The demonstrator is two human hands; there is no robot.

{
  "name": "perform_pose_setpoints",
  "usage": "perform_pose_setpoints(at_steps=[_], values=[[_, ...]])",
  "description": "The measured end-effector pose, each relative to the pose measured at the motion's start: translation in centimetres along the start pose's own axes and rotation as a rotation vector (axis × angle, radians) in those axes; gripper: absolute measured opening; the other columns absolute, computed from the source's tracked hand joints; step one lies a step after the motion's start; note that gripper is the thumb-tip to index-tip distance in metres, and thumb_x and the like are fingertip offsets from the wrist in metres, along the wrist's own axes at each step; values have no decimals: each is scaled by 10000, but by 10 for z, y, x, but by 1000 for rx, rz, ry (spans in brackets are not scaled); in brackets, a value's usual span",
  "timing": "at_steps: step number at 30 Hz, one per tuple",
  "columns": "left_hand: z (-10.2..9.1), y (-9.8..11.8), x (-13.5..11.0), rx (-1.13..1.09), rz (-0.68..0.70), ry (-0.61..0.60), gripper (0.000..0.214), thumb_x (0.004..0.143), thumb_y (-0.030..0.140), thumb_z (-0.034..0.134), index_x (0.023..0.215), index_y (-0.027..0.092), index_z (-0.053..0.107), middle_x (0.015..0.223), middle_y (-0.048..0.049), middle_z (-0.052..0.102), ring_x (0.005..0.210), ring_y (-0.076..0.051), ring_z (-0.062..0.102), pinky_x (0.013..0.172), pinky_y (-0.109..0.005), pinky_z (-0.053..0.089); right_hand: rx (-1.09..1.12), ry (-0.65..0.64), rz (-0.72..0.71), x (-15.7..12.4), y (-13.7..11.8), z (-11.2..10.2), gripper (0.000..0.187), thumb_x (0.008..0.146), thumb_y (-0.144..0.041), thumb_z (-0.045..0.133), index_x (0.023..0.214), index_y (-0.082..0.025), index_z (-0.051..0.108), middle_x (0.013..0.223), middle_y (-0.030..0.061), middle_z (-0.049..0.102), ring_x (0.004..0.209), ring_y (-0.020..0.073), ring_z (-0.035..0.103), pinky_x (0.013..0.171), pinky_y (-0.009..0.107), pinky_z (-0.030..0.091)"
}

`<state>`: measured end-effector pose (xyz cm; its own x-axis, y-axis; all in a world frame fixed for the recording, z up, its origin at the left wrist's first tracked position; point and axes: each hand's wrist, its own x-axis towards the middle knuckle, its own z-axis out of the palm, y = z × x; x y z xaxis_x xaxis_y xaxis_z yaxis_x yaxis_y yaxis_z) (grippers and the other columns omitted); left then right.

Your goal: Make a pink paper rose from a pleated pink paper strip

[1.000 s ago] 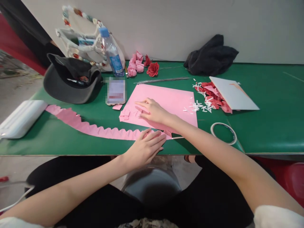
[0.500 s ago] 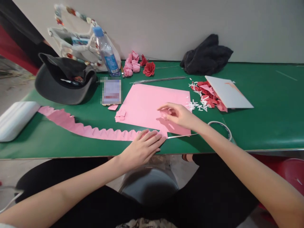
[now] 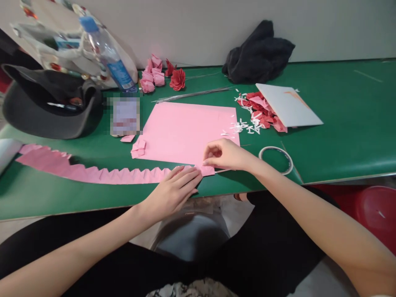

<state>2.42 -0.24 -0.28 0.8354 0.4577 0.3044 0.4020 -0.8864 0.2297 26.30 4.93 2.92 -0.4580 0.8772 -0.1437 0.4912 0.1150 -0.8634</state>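
A long pleated pink paper strip [image 3: 93, 173] runs along the green table's front, and my left hand [image 3: 171, 190] lies flat on its right end. My right hand [image 3: 224, 154] sits at the front right corner of a large pink paper sheet [image 3: 182, 132], its fingers curled together just above the strip's tip. I cannot tell whether they pinch the paper. Small folded pink paper pieces [image 3: 138, 149] lie at the sheet's left corner.
The green table [image 3: 346, 123] holds red paper scraps [image 3: 260, 111], a white card [image 3: 287, 105], a tape roll [image 3: 275, 159], thin wires [image 3: 192, 95], paper flowers [image 3: 151, 74], a red paper rose [image 3: 177, 79], a water bottle [image 3: 108, 57], a black cap [image 3: 46, 111] and dark cloth [image 3: 258, 53].
My right hand has moved from above the sheet to its front right corner, and its fingers have curled. My left hand stays on the strip. The whole view has shifted up and left.
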Motion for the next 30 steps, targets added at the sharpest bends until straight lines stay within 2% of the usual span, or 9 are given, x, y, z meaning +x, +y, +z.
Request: perform_pose_setpoints(at_steps=[7,17,30], values=[[1,-1,-1,20,22,-4,409,1008,161,434,1410,100,469,1357,-164,625,1294,-282,559,1094,-517,440,-10,-14,23,1,3,-5,74,744,-166,705,721,-165,635,675,7,666,624,120,575,625,278,447],[3,-3,-2,37,22,-15,445,1007,158,429,1450,115,432,1363,-157,619,1290,-277,561,1103,-516,416,-19,-14,41,1,3,-4,62,742,-138,688,717,-161,635,668,10,669,618,121,584,607,269,440],[1,3,7,154,17,-65,398,1044,234,333,1377,119,518,1259,-121,663,1211,-282,561,1080,-480,383,-37,-10,38,-2,1,-2,49,739,-153,684,713,-156,643,648,-4,649,597,113,563,597,258,424]])
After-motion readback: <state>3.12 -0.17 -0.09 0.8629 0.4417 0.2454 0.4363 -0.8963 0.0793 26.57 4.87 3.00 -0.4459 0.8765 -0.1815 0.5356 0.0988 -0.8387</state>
